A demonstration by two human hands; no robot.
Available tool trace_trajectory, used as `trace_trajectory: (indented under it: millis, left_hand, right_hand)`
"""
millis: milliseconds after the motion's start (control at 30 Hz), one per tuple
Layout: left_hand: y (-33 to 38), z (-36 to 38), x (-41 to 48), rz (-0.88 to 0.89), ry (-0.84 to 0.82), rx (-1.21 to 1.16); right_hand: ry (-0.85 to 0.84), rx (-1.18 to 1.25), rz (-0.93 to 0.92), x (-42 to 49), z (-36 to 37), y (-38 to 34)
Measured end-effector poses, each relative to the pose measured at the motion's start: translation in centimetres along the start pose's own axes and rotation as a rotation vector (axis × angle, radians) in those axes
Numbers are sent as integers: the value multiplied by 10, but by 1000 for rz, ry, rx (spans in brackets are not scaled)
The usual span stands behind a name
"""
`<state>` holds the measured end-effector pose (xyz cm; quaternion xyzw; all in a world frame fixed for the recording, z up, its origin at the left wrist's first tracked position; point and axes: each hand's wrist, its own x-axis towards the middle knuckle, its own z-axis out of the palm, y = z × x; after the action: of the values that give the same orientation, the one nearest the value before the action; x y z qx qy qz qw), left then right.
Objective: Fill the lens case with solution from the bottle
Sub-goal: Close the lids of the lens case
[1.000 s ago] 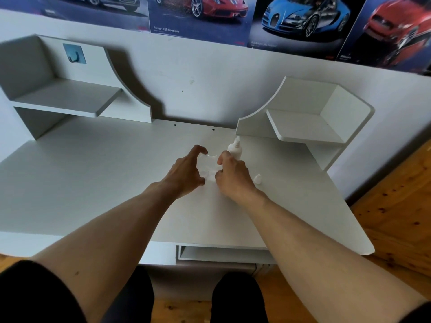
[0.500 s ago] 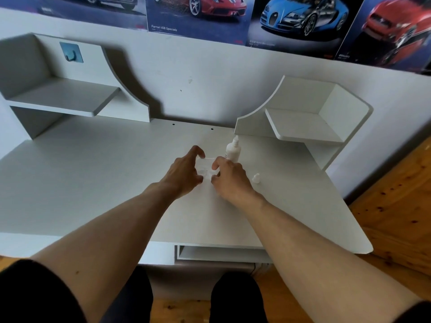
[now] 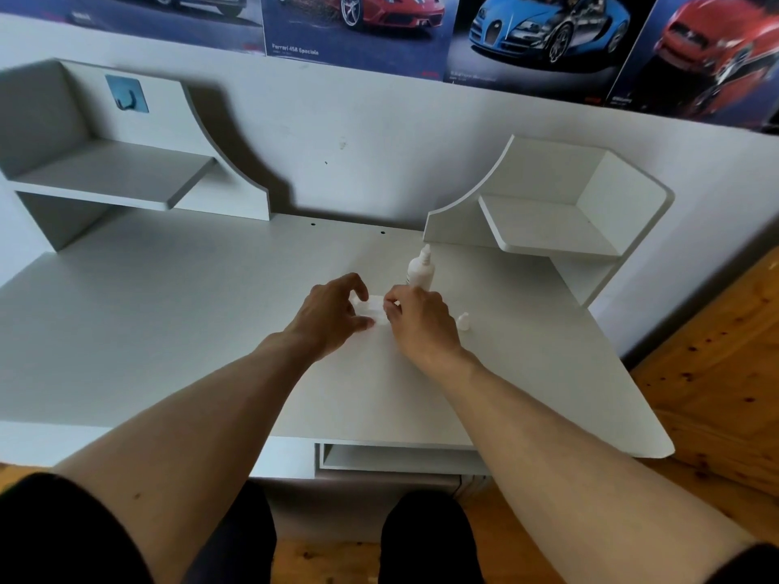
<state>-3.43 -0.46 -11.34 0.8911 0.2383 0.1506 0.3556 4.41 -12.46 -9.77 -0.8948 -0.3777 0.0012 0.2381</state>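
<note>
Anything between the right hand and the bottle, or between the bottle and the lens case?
Nothing visible. The bottle stands upright just beyond the right hand, which grips the lens case with the left hand. A small cap lies further right, off both paths.

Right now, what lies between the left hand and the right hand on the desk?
The white lens case lies there. The left hand and right hand each have fingers curled at one end of it, as the head view shows.
</note>
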Motion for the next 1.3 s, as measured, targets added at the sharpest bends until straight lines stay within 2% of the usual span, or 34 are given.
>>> trace_trajectory:
  millis: [433,700,900,1133,1300]
  left_hand:
    - [10,-5,-1,-37,15,-47]
    - [9,-3,-2,-19,22,-26]
    - [11,-4,-1,-37,23,-36]
    - [26,-3,2,-44,144,25]
    - [52,8,11,-32,138,9]
  right_hand:
    - [-31,12,-1,2,3,1]
    - [-63,-65,-77,-3,-1,-2]
    - [-94,-55,-51,-3,-5,-3]
    - [6,-19,-70,-8,-12,2]
    - [74,-125,-57,-9,-28,15]
